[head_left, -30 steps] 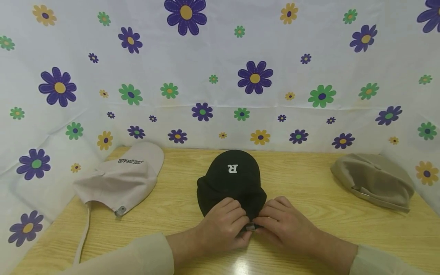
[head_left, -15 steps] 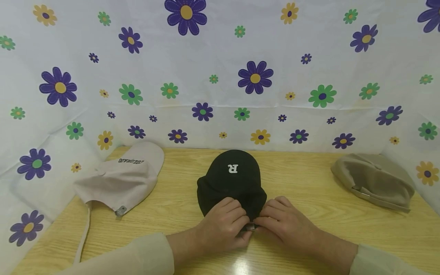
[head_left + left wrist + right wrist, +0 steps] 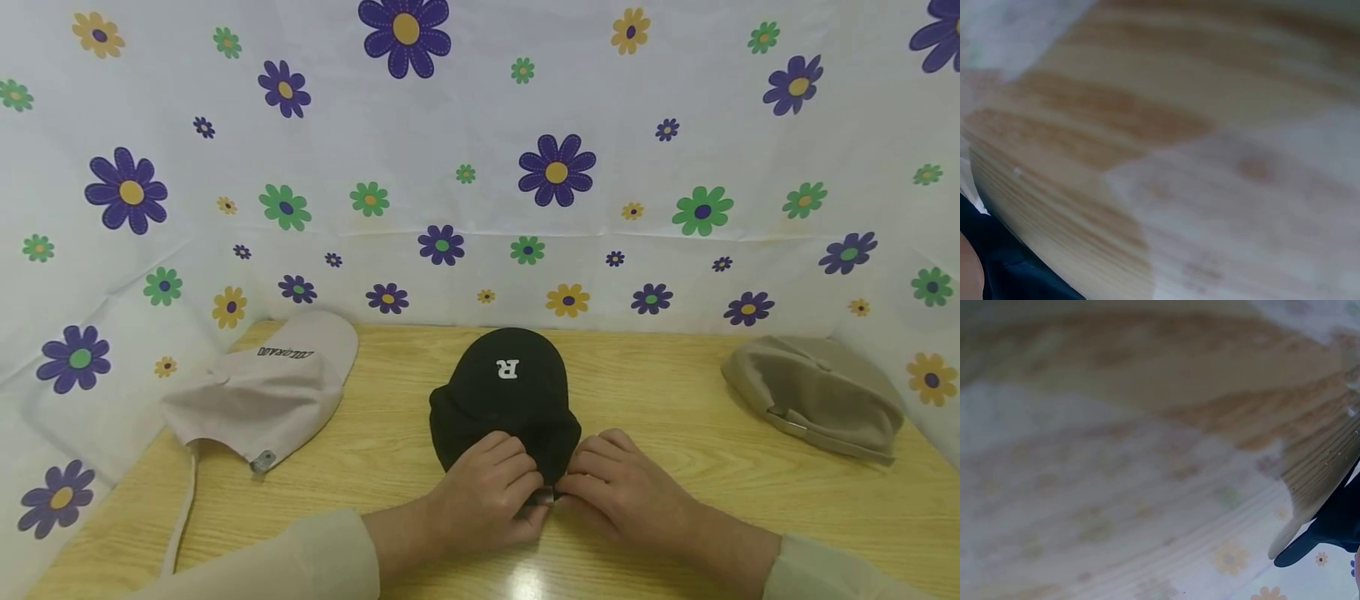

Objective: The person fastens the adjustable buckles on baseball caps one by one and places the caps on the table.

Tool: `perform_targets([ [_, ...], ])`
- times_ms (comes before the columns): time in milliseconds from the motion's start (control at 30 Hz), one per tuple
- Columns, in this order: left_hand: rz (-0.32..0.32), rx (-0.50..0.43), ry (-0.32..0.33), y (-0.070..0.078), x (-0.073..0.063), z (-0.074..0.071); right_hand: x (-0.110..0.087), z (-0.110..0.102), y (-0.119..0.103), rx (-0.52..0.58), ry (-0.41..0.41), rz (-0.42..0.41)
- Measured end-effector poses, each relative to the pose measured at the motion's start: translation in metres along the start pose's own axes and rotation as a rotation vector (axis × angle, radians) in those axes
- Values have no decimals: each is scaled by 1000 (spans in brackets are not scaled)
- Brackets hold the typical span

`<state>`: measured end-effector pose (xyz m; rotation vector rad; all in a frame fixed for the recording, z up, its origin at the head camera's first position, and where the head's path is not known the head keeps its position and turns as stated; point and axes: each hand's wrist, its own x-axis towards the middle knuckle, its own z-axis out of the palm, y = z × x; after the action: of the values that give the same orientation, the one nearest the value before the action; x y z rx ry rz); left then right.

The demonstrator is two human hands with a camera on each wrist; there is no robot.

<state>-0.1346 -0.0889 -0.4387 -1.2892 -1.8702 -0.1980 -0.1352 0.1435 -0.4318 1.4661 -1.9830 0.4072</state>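
Note:
A black baseball cap [image 3: 517, 400] with a white letter R lies in the middle of the table, its brim pointing away from me. At its near edge, my left hand [image 3: 491, 492] pinches the back strap between thumb and curled fingers. My right hand [image 3: 630, 492] holds the other side of that strap, its fingertips close to the left ones. Between them shows a small metal buckle [image 3: 542, 497]; the rest of the strap is hidden by the fingers. Part of the black cap [image 3: 1013, 262] appears in the left wrist view's lower corner, and the cap [image 3: 1329, 528] shows at the right wrist view's edge.
On the left lies a pale pink cap [image 3: 258, 396] lettered COLORADO, its long strap [image 3: 183, 517] hanging loose from the back. A khaki cap [image 3: 825, 383] lies at the right. Behind the wooden table [image 3: 645, 367] hangs a white flowered cloth [image 3: 450, 108].
Both hands and the cap stay in place. The metal buckle between the fingertips has shifted slightly to the left.

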Motion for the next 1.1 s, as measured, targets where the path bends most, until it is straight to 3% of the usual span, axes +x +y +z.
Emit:
perform_targets([
  [700,-10,-1,-3,1,1,-1,-1,-3,-2,12,-62,48],
  [1100,-10,-8,-2,1,0,0,-1,-2,-1,-17,-28,17],
])
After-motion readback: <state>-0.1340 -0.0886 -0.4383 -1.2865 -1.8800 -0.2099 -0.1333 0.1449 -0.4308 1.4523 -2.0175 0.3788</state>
